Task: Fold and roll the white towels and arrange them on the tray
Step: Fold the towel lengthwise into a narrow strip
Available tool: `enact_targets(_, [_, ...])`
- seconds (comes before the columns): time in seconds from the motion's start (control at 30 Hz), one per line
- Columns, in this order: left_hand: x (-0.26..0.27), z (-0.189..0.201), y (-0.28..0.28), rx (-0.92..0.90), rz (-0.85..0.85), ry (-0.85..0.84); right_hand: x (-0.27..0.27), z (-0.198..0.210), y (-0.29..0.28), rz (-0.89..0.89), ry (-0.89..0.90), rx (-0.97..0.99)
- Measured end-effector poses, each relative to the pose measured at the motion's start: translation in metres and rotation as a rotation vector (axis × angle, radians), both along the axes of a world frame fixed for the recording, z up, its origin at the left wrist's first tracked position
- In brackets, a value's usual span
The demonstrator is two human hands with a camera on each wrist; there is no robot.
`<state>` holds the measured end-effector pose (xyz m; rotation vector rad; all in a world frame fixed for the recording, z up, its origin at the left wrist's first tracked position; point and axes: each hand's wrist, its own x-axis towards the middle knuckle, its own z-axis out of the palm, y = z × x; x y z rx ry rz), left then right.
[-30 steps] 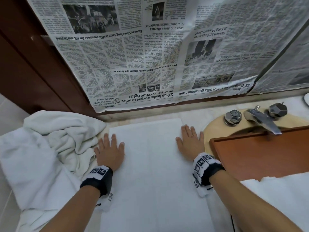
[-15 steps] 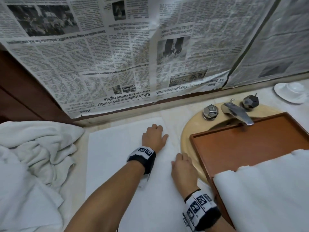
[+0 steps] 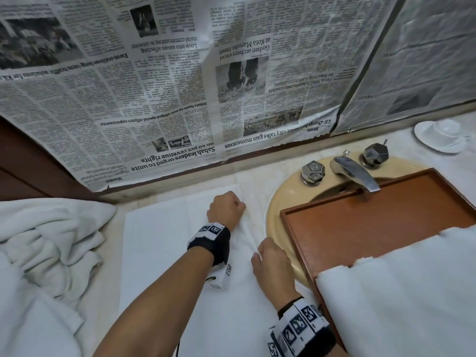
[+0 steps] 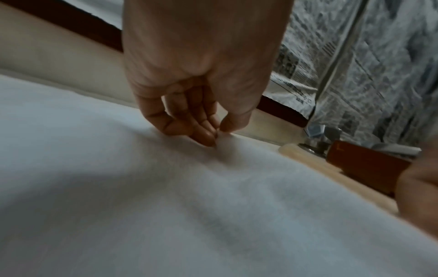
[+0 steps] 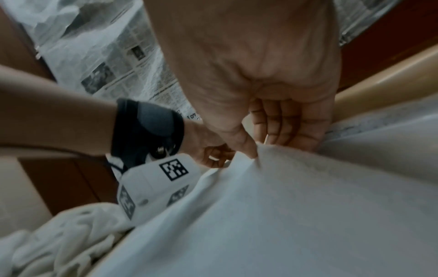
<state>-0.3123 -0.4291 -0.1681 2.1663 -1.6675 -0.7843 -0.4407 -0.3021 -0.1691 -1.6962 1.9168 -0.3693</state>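
Now your left hand (image 3: 226, 210) has curled to pinch the flat towel's (image 3: 164, 253) far right corner, right hand (image 3: 271, 261) pinching its edge nearer you, tray (image 3: 360, 222) just right of both.

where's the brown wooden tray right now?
In the head view the brown wooden tray sits on the right, laid across the beige sink basin just in front of the chrome tap, with a white towel covering its near end.
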Motion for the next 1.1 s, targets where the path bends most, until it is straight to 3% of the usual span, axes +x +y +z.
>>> enact_targets(0.1, [0.005,-0.005,0.004,-0.056,0.038,0.106,-0.008,-0.002,0.004,-0.043,-0.162,-0.032])
enact_targets(0.27, [0.004,-0.007,0.005,-0.089,0.008,0.168,-0.011,-0.004,0.012,-0.111,-0.224,-0.07])
enact_targets(0.43, [-0.001,-0.003,-0.002,-0.072,0.021,0.209,-0.019,0.003,0.006,-0.147,-0.181,-0.088])
enact_targets(0.63, [0.006,0.013,-0.001,-0.122,0.122,0.442,-0.029,0.033,0.002,-0.133,-0.051,-0.095])
enact_targets(0.8, [0.064,0.017,0.025,-0.127,0.279,0.691,0.019,0.059,0.022,0.003,-0.131,-0.187])
enact_targets(1.1, [0.213,0.019,0.098,-0.192,0.469,0.686,0.165,0.076,0.061,0.403,-0.011,-0.129])
